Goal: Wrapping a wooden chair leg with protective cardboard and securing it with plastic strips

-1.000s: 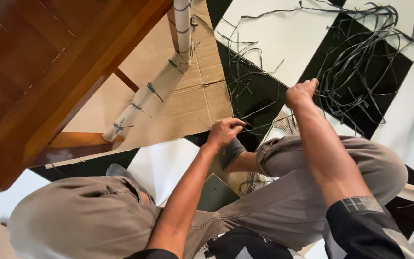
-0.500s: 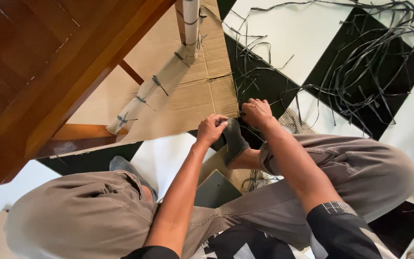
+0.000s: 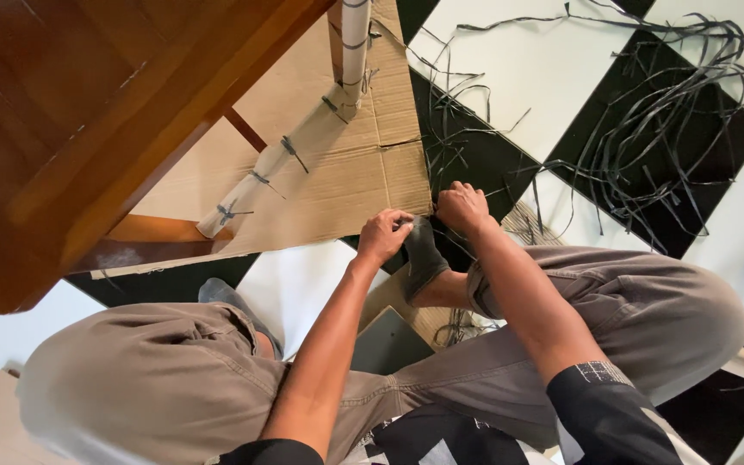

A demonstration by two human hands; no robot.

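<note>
Pinching a thin black strip (image 3: 430,205) by the cardboard sheet's (image 3: 355,185) corner on the floor, the left hand (image 3: 382,236) and right hand (image 3: 462,207) are both curled shut; best to keep it taut and the grips close.

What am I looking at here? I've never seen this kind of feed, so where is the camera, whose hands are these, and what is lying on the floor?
The one view comes from a camera on a person's head, looking down at their own bent legs. No machine is involved. The left hand and right hand meet close together by a grey-socked foot, pinching thin black strips; exactly what each holds is too small to tell. On the black and white tiled floor lie a flat cardboard sheet, a loose tangle of black strips, and a white tube bound with dark ties. A wooden table stands at the left.
</note>
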